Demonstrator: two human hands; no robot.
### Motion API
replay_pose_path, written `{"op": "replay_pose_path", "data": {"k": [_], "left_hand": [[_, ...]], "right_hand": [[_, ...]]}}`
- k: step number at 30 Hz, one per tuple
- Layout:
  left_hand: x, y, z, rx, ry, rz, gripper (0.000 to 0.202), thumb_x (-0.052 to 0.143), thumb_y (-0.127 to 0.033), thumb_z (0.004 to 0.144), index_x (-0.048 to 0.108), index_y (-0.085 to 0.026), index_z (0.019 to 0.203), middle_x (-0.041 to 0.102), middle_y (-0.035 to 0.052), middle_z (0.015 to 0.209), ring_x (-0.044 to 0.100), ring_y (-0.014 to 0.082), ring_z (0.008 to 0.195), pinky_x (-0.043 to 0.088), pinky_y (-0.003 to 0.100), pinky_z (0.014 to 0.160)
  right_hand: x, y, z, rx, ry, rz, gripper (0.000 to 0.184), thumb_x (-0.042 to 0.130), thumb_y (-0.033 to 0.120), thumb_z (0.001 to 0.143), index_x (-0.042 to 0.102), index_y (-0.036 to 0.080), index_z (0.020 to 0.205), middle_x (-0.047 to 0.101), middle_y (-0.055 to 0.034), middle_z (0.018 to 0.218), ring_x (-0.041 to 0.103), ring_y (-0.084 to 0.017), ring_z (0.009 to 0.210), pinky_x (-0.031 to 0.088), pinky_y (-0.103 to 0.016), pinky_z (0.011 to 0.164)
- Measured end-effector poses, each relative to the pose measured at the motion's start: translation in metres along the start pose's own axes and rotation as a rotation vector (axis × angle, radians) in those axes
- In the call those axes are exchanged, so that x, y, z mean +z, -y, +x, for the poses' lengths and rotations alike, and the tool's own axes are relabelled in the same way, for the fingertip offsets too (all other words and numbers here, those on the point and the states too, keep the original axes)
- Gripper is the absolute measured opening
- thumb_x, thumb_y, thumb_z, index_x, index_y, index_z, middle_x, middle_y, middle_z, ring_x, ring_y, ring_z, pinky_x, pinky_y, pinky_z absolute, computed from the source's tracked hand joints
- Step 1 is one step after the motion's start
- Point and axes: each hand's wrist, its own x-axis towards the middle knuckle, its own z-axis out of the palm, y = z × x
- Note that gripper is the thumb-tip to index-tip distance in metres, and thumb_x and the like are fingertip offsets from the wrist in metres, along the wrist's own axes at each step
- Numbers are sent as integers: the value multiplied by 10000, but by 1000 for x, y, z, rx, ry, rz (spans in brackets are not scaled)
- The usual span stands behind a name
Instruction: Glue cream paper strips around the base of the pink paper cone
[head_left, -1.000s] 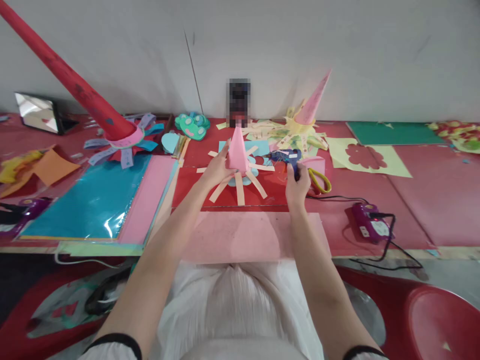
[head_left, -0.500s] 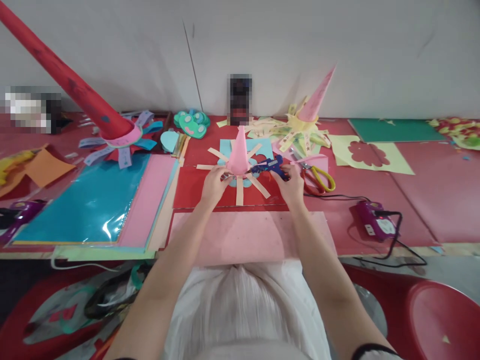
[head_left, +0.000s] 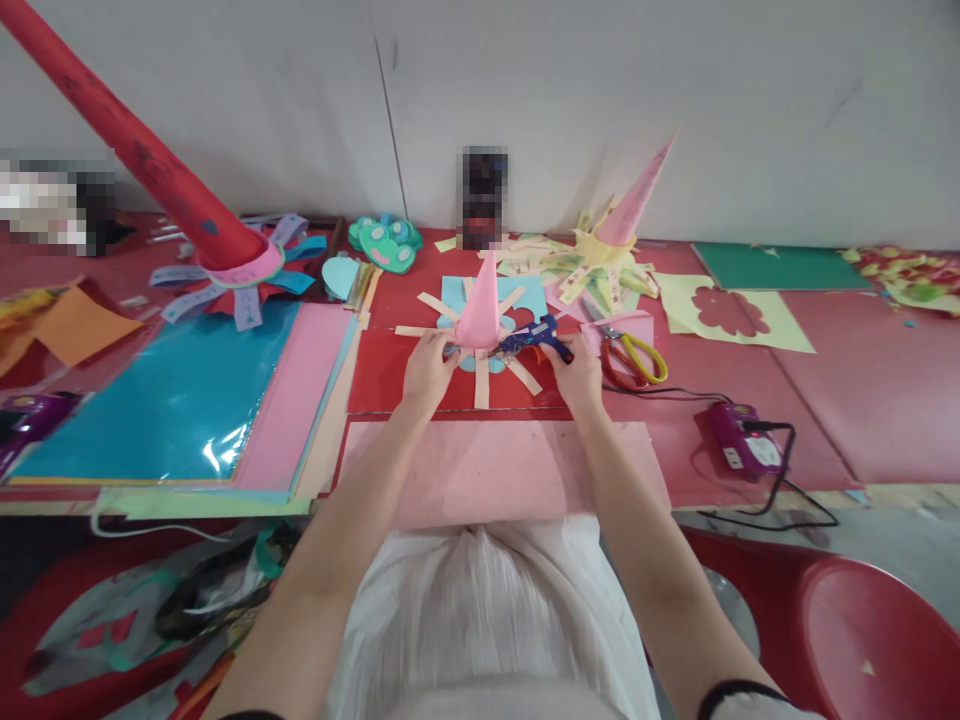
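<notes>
A pink paper cone stands upright among cream paper strips that fan out around its base, with a blue paper flower partly showing beneath. My left hand is closed at the base's left side, its fingertips pinching the edge there; exactly which layer they grip is hidden. On the other side, my right hand grips the handle of a dark blue hot glue gun. The gun's nozzle points left and reaches the right side of the cone's base.
Scissors with red and yellow handles lie right of my right hand. A purple power adapter with black cords sits farther right. Two finished-looking cone crafts, a red cone and a pink cone, stand behind. Paper sheets lie left.
The view has shifted slightly. Both hands stay at the cone's base, and the glue gun keeps its nozzle against the right side with only a small shift.
</notes>
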Motion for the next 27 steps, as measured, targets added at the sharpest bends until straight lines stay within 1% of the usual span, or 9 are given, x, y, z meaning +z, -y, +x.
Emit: {"op": "replay_pose_path", "data": {"k": [3,7,11,14,17,20,23,27], "left_hand": [[2,0,0,5,32,-2,145,649,-82,771,610,-191,858,638,36,987,620,129,709,513,271,682],[4,1,1,23,53,-57,125,653,-93,768,612,-182,846,623,31,964,600,108,664,517,270,701],[4,-1,1,77,78,-67,140,641,-85,772,626,-184,870,604,20,917,603,117,706,514,269,716],[5,-3,0,137,129,-59,118,662,-131,782,637,-188,883,596,32,942,614,144,817,513,269,741],[8,-2,0,205,186,-53,111,676,-212,798,644,-192,903,588,48,988,609,165,897,513,276,768],[11,-1,-1,242,193,-2,178,678,-276,805,648,-196,962,584,58,994,595,183,928,508,300,797],[13,0,-1,248,197,55,229,689,-297,796,650,-206,1003,585,59,983,581,202,954,498,333,838],[12,0,0,251,222,72,208,680,-306,803,657,-199,980,592,67,993,571,215,980,488,352,864]], "right_hand": [[-2,2,0,-1,-12,-17,430,530,599,788,594,197,925,705,-118,957,657,-269,914,496,-399,790],[-7,3,-1,9,-72,-24,436,470,616,820,576,198,889,706,-112,913,663,-252,842,490,-381,763],[-11,4,-2,42,-53,12,441,377,605,866,548,202,913,693,-81,811,643,-216,707,475,-352,689],[-12,6,-3,62,-35,5,427,344,585,879,538,209,934,687,-92,903,640,-224,791,468,-356,710],[-12,9,-3,138,2,-36,418,452,611,817,539,226,955,678,-88,967,634,-248,878,472,-381,740],[-13,11,-2,189,42,-53,516,613,651,668,531,241,970,672,-71,960,636,-265,872,484,-407,737],[-13,10,-2,154,72,-59,589,680,634,582,522,242,992,661,-72,971,639,-270,857,496,-415,714],[-11,8,-4,84,97,-100,526,688,507,609,511,240,1026,654,-85,1020,643,-272,869,504,-409,696]]}}
